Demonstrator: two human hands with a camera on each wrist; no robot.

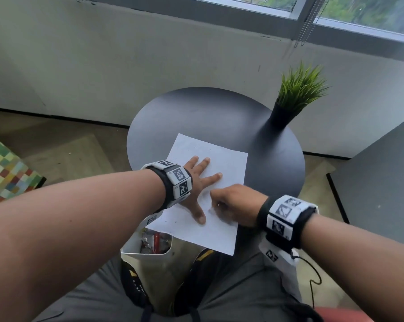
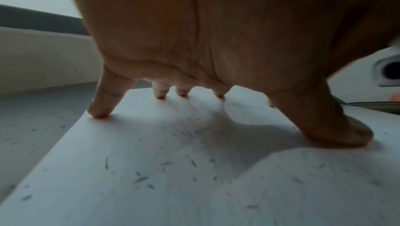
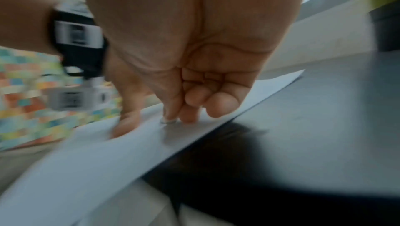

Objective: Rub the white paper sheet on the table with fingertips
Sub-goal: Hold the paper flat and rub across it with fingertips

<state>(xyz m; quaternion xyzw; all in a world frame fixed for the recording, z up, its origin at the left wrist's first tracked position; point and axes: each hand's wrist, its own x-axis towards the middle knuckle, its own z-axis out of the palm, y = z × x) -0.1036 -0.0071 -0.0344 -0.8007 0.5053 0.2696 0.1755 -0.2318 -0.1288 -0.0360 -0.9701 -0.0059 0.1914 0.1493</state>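
The left hand [image 1: 197, 182] lay spread on the sheet [image 1: 226, 159], fingers straight and splayed, holding nothing; the left wrist view showed its fingertips [image 2: 98, 112] and thumb planted on the paper with the palm arched clear. That looked like the anchor, and it seemed best kept pressed there so the sheet would not slide or turn under the rubbing.

The sheet sat on the near half of the round dark table [image 1: 196, 117], its near corner overhanging the table's edge. Small dark flecks dotted its surface in the left wrist view.

Just right of the left thumb, the right hand [image 1: 233, 205] was on the sheet with its fingers curled. In the blurred right wrist view the thumb and two fingertips [image 3: 188, 118] touched the paper, and something small and pale seemed to sit under one tip, though what it was could not be told. Whether that hand pinched anything could not be told either. Short, light strokes over the supported part of the sheet would probably serve best, since pressure on the overhang could bend it.

A potted plant [image 1: 296, 94] stood at the table's far right, well apart from both hands. Below the near edge stood an open white bin [image 1: 147, 249] with scraps inside, and a chequered cushion [image 1: 5, 168] lay far left.
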